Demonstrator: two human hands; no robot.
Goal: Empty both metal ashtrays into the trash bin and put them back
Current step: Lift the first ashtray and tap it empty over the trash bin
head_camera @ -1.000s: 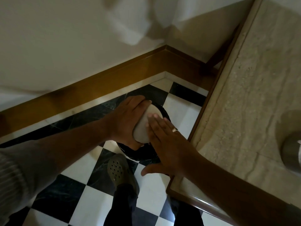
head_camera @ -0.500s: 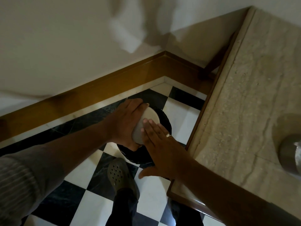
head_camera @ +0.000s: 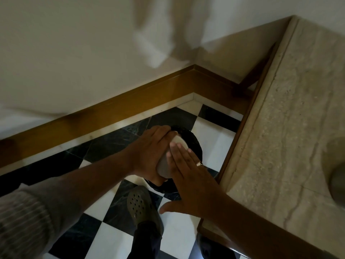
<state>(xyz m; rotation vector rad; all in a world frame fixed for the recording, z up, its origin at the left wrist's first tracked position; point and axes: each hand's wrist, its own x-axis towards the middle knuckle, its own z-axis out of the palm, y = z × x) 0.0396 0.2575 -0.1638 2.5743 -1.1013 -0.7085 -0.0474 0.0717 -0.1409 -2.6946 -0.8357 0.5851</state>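
Ashtray [head_camera: 169,159]: a pale metal bowl turned on its side above the trash bin, its smooth rounded underside showing; only a narrow curved strip was visible between the two hands, and its inside was hidden.
Left sleeve [head_camera: 24,219]: ribbed, striped knit fabric, blurred and cut off at the frame's left edge.
Left hand [head_camera: 149,152]: its grip was wrapped around the ashtray from the left side, fingers curled over the upper rim; the fingertips were out of sight behind the metal.
Floor [head_camera: 115,238]: glossy black and white checkered tiles, bordered by a brown wooden skirting board.
Shoe [head_camera: 141,206]: a rubbery olive clog with round holes, planted just below the bin.
Trash bin [head_camera: 194,143]: round and black, standing on the floor near the corner; mostly covered by the hands, so only an arc of its dark rim showed and the contents could not be made out.
Right hand [head_camera: 188,176]: flat and spread wide, fingers pressed against the ashtray's underside, holding nothing; a ring sat on one finger.
Surface [head_camera: 291,128]: veined beige stone with a wooden edge, just right of the bin.
Second metal object [head_camera: 337,182]: a dull rounded shape on the surface, cut off by the right edge, too blurred to identify.
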